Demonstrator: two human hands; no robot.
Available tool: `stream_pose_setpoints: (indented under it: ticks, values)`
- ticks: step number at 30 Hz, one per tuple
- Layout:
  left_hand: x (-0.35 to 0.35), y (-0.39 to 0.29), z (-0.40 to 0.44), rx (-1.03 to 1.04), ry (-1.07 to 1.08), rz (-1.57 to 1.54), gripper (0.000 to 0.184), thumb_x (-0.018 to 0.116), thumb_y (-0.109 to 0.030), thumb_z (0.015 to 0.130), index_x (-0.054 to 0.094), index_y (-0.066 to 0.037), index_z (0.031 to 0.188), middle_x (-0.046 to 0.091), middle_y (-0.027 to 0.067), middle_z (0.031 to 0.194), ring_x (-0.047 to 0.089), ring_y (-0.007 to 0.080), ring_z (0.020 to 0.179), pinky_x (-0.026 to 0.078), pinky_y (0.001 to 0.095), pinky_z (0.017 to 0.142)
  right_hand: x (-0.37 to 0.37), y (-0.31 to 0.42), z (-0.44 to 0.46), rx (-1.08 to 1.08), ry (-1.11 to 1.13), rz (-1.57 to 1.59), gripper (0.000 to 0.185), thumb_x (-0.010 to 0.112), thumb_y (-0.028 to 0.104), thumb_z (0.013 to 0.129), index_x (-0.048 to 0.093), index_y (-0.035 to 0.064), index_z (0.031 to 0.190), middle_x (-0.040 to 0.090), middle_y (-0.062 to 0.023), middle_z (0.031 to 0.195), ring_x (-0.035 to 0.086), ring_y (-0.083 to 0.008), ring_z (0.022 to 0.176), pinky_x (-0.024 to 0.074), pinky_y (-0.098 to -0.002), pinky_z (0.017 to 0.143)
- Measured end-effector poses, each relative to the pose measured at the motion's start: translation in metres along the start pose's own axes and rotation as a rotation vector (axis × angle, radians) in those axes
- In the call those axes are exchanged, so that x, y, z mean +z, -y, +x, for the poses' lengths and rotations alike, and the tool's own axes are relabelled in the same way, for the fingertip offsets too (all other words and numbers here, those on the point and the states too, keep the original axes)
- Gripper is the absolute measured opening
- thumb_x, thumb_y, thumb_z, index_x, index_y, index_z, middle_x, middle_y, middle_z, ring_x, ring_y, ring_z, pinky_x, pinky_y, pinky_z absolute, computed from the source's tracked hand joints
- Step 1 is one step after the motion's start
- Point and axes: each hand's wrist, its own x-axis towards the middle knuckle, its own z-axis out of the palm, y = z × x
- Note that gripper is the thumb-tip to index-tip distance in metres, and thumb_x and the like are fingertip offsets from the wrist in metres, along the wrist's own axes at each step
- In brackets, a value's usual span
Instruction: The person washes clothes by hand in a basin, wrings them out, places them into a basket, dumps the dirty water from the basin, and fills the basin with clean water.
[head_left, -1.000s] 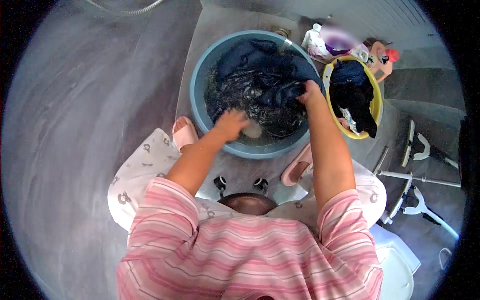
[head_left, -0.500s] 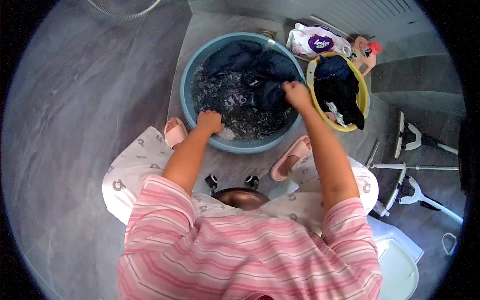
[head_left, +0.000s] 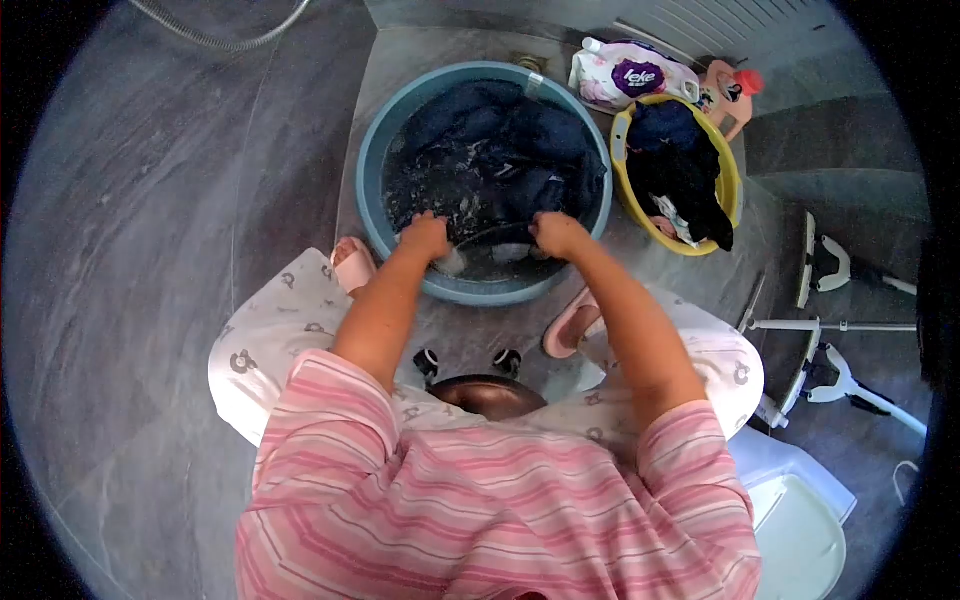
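Cloth (head_left: 550, 140), dark and wet, lies in the blue basin (head_left: 368, 190) ahead of my right hand (head_left: 558, 236), newly shifted inward, fingers closed on a fold, and my left hand (head_left: 426, 236), fingers curled, hold unclear, so handling seems centred on the near edge.

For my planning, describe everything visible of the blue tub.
The blue tub is round, open, plastic-looking, with a pale patch on its far inner wall. It sits upright on grey floor, holding water and dark cloth. The left hand and right hand reach inside its near edge; contact with it is unclear.
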Motion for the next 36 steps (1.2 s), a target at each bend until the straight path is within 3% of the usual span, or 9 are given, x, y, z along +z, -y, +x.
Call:
stream_pose_setpoints:
  ticks: [5, 10, 14, 15, 19, 26, 30, 33, 36]
  values:
    - [-0.023, -0.01, -0.004, 0.035, 0.209, -0.056, 0.064, 0.061, -0.04, 0.074, 0.042, -0.016, 0.13, 0.042, 0.0114, 0.131, 0.032, 0.0309, 0.125, 0.03, 0.048, 0.1, -0.101, 0.044, -0.034, -0.047, -0.047, -0.094, 0.03, 0.047, 0.026, 0.085, 0.061, -0.0002, 0.09, 0.061, -0.0232, 0.091, 0.059, -0.0375, 0.087, 0.0465, -0.0449, 0.077]
    - [-0.047, -0.026, -0.017, -0.01, -0.077, -0.291, 0.061, 0.063, -0.041, 0.073, 0.045, -0.017, 0.126, 0.044, 0.006, 0.13, 0.037, 0.0277, 0.122, 0.029, 0.0494, 0.098, -0.153, 0.061, -0.057, -0.069, -0.278, 0.026, 0.028, 0.05, 0.026, 0.085, 0.059, -0.0005, 0.088, 0.06, -0.0226, 0.087, 0.058, -0.0378, 0.086, 0.0447, -0.0457, 0.075]
    - [-0.043, -0.001, -0.003, 0.054, -0.422, -0.32, 0.041, 0.062, -0.023, 0.074, 0.053, -0.012, 0.113, 0.058, 0.012, 0.11, 0.053, 0.0338, 0.103, 0.043, 0.0429, 0.086, -0.175, 0.076, -0.088, -0.037, -0.404, 0.196, 0.026, 0.051, 0.025, 0.086, 0.059, 0.0002, 0.091, 0.06, -0.0226, 0.088, 0.057, -0.0381, 0.087, 0.0443, -0.0447, 0.076]
    - [-0.052, -0.001, -0.01, 0.074, -0.549, -0.36, 0.034, 0.06, -0.016, 0.075, 0.054, -0.008, 0.108, 0.06, 0.0194, 0.099, 0.056, 0.0391, 0.093, 0.045, 0.0435, 0.081, -0.177, 0.081, -0.098, -0.012, -0.429, 0.209, 0.026, 0.051, 0.025, 0.086, 0.06, 0.0002, 0.091, 0.061, -0.0225, 0.088, 0.057, -0.0382, 0.086, 0.0443, -0.0448, 0.076]
    - [-0.091, 0.0, -0.024, 0.026, -0.584, -0.44, 0.026, 0.053, -0.013, 0.077, 0.053, -0.001, 0.1, 0.058, 0.0291, 0.092, 0.056, 0.0429, 0.09, 0.043, 0.0488, 0.079, -0.184, 0.069, -0.109, 0.032, -0.536, 0.242, 0.028, 0.052, 0.026, 0.085, 0.061, -0.0002, 0.089, 0.061, -0.0226, 0.084, 0.058, -0.0387, 0.083, 0.0444, -0.0439, 0.075]
    - [-0.219, -0.004, -0.076, 0.08, -0.879, -0.457, 0.027, 0.047, -0.012, 0.076, 0.055, 0.004, 0.096, 0.059, 0.0281, 0.087, 0.057, 0.0398, 0.089, 0.045, 0.045, 0.076, -0.211, 0.066, -0.104, 0.031, -1.035, 0.432, 0.028, 0.057, 0.026, 0.081, 0.063, -0.0015, 0.083, 0.061, -0.0232, 0.079, 0.06, -0.0382, 0.077, 0.0462, -0.0417, 0.07]
    - [-0.256, -0.025, -0.12, 0.071, -0.869, -0.902, 0.028, 0.046, -0.013, 0.074, 0.056, 0.004, 0.094, 0.061, 0.0226, 0.08, 0.061, 0.0287, 0.077, 0.046, 0.0371, 0.062, -0.221, 0.079, -0.11, 0.013, -1.149, 0.619, 0.029, 0.058, 0.026, 0.081, 0.063, -0.0019, 0.085, 0.063, -0.0202, 0.078, 0.061, -0.0336, 0.074, 0.0465, -0.0383, 0.068]
    - [-0.261, -0.043, -0.129, 0.163, -0.657, -1.479, 0.026, 0.05, -0.015, 0.076, 0.058, 0.002, 0.093, 0.06, 0.0109, 0.075, 0.055, 0.0177, 0.065, 0.041, 0.0304, 0.055, -0.22, 0.072, -0.098, -0.013, -1.175, 0.662, 0.029, 0.058, 0.027, 0.082, 0.063, -0.0015, 0.086, 0.063, -0.0193, 0.078, 0.062, -0.0318, 0.073, 0.0464, -0.0374, 0.068]
    - [-0.255, -0.058, -0.12, 0.275, -0.453, -1.216, 0.032, 0.052, -0.021, 0.078, 0.056, 0.003, 0.099, 0.06, 0.0111, 0.08, 0.055, 0.0174, 0.068, 0.041, 0.0305, 0.056, -0.205, 0.059, -0.082, 0.083, -1.089, 0.595, 0.029, 0.057, 0.027, 0.082, 0.063, -0.0009, 0.087, 0.062, -0.0214, 0.079, 0.061, -0.0365, 0.075, 0.0462, -0.04, 0.068]
